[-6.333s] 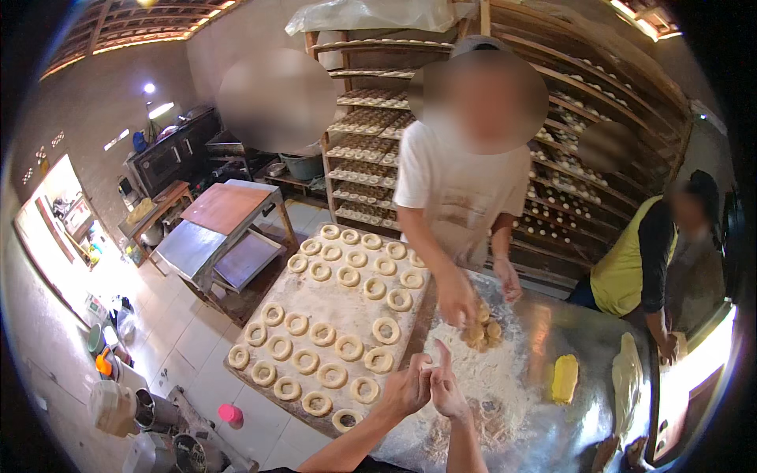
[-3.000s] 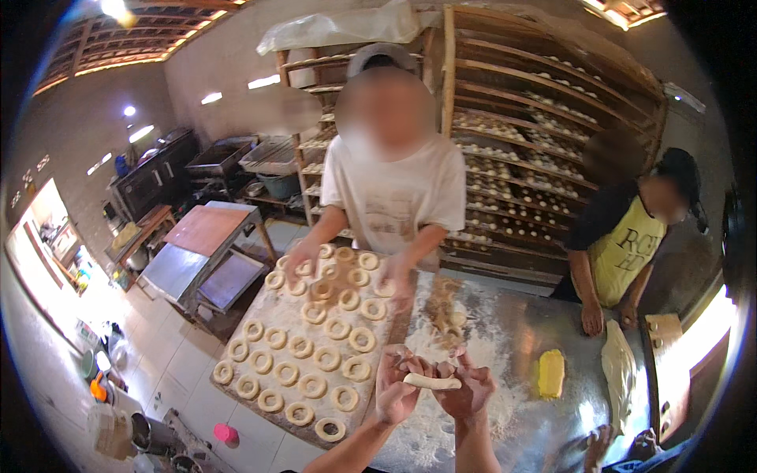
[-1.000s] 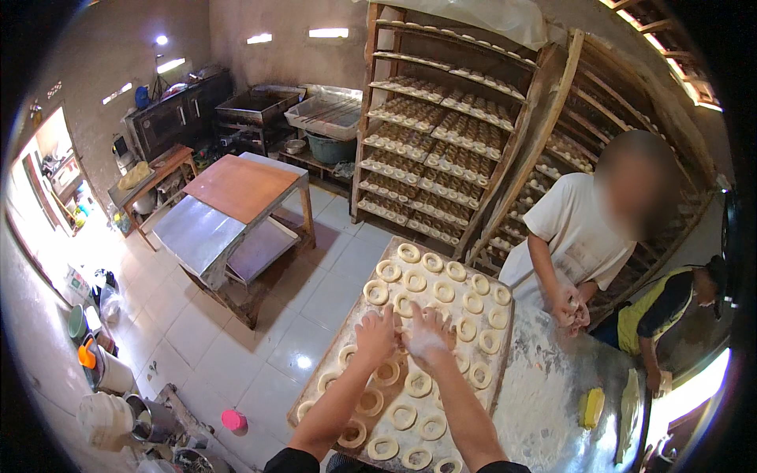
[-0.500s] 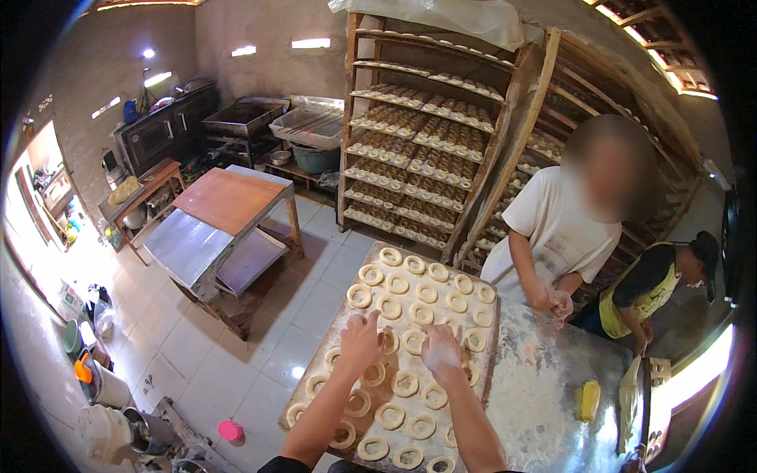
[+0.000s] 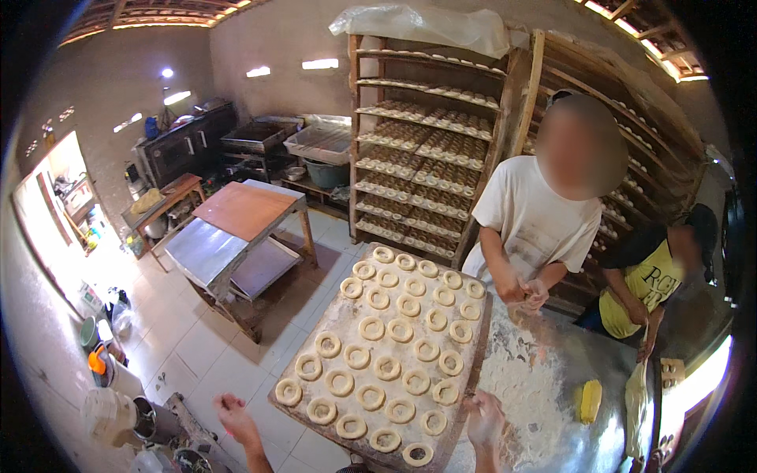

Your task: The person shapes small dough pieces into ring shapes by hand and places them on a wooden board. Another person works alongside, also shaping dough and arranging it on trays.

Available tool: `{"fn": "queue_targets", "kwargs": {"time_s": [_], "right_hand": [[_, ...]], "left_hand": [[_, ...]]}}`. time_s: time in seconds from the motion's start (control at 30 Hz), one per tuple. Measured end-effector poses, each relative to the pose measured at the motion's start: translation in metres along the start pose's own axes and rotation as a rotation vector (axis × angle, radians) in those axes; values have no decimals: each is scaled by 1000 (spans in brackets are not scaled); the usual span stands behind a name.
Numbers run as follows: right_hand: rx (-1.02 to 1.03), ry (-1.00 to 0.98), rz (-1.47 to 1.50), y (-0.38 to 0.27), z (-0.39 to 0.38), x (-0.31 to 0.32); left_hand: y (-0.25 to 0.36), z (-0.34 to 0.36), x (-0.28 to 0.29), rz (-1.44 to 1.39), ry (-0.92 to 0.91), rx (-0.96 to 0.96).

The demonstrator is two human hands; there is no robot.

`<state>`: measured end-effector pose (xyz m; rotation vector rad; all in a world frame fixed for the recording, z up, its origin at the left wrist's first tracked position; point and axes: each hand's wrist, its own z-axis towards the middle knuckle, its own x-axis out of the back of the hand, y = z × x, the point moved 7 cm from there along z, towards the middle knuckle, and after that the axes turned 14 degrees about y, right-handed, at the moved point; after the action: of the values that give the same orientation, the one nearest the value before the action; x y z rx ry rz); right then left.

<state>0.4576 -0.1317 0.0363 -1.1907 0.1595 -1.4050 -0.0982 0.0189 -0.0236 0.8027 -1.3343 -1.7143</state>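
A floured wooden board (image 5: 324, 289) lies before me, bearing rows of pale dough rings (image 5: 357, 357). Off its left side, above the tiled floor, my left hand (image 5: 236, 418) is raised with loosely bent fingers and nothing in it. My right hand (image 5: 484, 419) is at the board's lower right edge, fingers apart; whether it touches the edge I cannot tell. No dough ring is in either hand. The board rests partly on a metal table (image 5: 561, 445) dusted with flour.
A person in a white shirt (image 5: 536, 213) stands across the table, another in yellow and black (image 5: 643, 284) farther right. A yellow block-shaped pack (image 5: 590, 402) lies on the table. Behind stands a rack (image 5: 354, 142) of loaded trays; at left, a low table (image 5: 236, 213) and buckets (image 5: 106, 414).
Both hands have left the dough rings in the middle of the board. My left hand moved left past the board, my right hand down to its right edge. The view shifted slightly.
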Motion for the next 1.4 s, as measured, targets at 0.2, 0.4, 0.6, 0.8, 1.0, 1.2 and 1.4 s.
{"fn": "queue_targets", "kwargs": {"time_s": [0.2, 0.4, 0.6, 0.8, 1.0, 1.2, 1.4], "right_hand": [[-65, -62, 363, 115, -74, 61], [-164, -73, 246, 148, -124, 149], [-120, 156, 59, 164, -145, 224], [3, 124, 27, 198, -158, 260], [0, 122, 158, 194, -153, 253], [69, 94, 12, 176, -163, 249], [29, 17, -29, 186, -183, 238]], "left_hand": [[-105, -67, 111, 77, 70, 202], [-235, -235, 191, 453, -387, 615], [-294, -314, 334, 696, -539, 1033], [-315, -310, 377, 932, -667, 1146], [-306, -321, 347, 474, -874, 1153], [-288, -340, 320, 595, -1004, 977], [-287, -349, 354, 885, -993, 1023]]}}
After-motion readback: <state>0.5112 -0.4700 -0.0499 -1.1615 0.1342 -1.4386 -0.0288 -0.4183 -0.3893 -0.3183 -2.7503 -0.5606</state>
